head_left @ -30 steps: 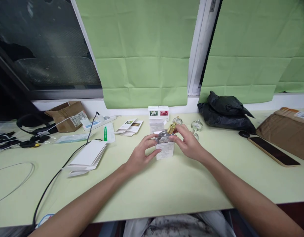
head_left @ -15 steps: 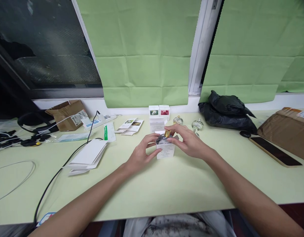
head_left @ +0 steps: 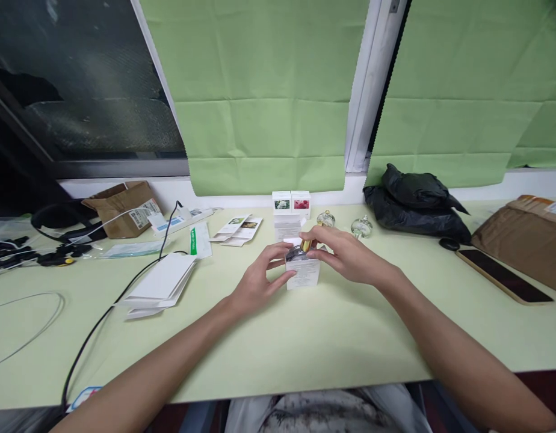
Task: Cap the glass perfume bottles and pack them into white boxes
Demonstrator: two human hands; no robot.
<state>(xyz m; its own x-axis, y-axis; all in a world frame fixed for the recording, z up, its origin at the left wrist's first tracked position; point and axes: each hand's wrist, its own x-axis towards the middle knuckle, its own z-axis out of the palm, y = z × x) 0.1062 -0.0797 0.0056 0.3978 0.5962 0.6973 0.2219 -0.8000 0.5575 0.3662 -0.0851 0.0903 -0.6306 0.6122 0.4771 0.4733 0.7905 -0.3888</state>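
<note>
A small white printed box (head_left: 304, 275) stands upright on the table in front of me. My left hand (head_left: 260, 278) grips its left side, thumb on the near face and fingers behind. Inside the open top sits a dark-looking glass bottle (head_left: 295, 253), mostly hidden by the box walls. My right hand (head_left: 339, 254) pinches the bottle's gold cap (head_left: 305, 245) between thumb and fingers. Just beyond that hand stand two ornate clear glass bottles, a left one (head_left: 325, 219) and a right one (head_left: 361, 227).
Two closed white boxes (head_left: 291, 203) with flower pictures stand at the back. Flattened cartons (head_left: 163, 278) and a black cable (head_left: 97, 325) lie left. An open cardboard box (head_left: 124, 210) is farther back. Right are a black bag (head_left: 416, 207), phone (head_left: 503, 275) and brown parcel (head_left: 526, 237).
The bottle sits slightly lower in the white box, and its gold cap leans a little more. My right hand has dipped slightly with it; my left hand stays on the box.
</note>
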